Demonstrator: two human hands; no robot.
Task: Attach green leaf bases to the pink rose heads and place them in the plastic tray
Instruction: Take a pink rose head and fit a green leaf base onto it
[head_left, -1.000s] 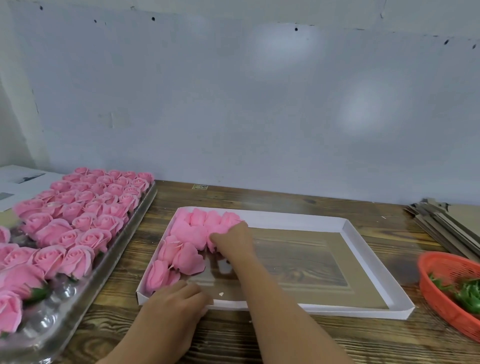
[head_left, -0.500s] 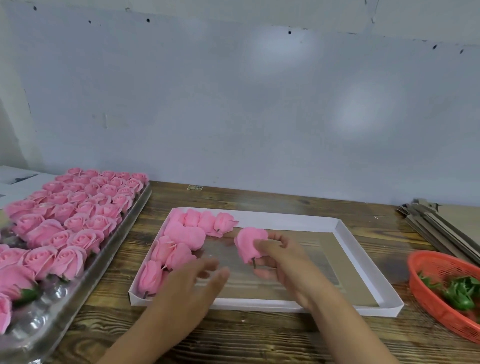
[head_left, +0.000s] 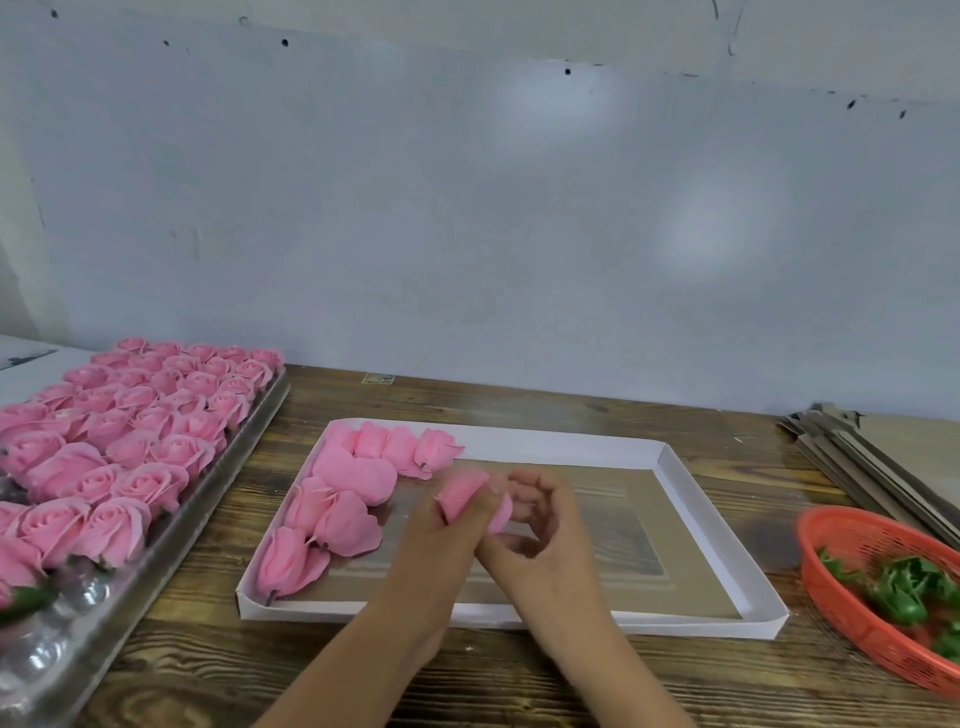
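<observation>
Wooden table (head_left: 519, 686): small label (head_left: 377, 379) unreadable.

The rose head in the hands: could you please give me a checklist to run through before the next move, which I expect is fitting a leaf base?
1. Rose head gripped by left hand: ok.
2. Right hand supporting it too: ok.
3. Leaf base already in the fingers: not ok, none visible.
4. Green leaf bases available in the red basket: ok.
5. Rose's underside facing the right hand: cannot tell.
6. Free pockets in the plastic tray: ok.
</observation>
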